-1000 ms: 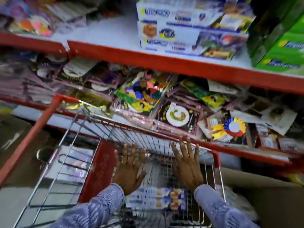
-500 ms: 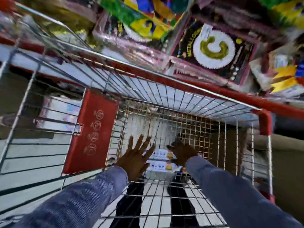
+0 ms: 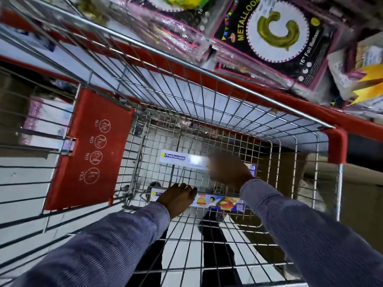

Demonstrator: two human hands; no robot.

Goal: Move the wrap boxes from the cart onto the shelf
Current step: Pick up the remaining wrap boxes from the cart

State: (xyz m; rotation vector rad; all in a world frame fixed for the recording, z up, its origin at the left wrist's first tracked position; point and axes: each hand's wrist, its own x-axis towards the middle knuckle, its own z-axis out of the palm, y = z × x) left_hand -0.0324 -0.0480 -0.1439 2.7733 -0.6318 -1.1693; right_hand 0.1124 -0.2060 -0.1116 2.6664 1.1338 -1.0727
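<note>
Left hand (image 3: 178, 196) reaching down into a wire shopping cart (image 3: 207, 96), fingers curled over the left end of the nearer wrap box (image 3: 219, 204), apparently gripping it, though the underside of the grip hidden. Right hand (image 3: 228, 170) blurred with motion, laid over the right part of the farther wrap box (image 3: 182, 160); whether closed on it or only touching, impossible to tell. Both arms in blue-grey striped sleeves. Both boxes long, narrow, white and blue, lying flat on the cart's mesh floor, parallel and a little apart. Farther box printed with a blue brand strip reading something like "Freshwrapp", letters soft. Nearer box showing a burger picture, other food photos and a small code panel at its right end; its text too small to read. Red plastic flap (image 3: 91, 150) on the cart's left wall carrying four round pictograms, three marked "NO" and one "YES". Red-edged shelf (image 3: 269, 100) just beyond the cart, crowded with party goods, among them a black packet (image 3: 279, 36) with a gold letter "C", "METALLOON" partly legible and "16" Foil Balloon" along its edge. Task judged to be in its pick-up stage for these two: both boxes still in the cart, neither lifted clear, shelving yet to come.
</note>
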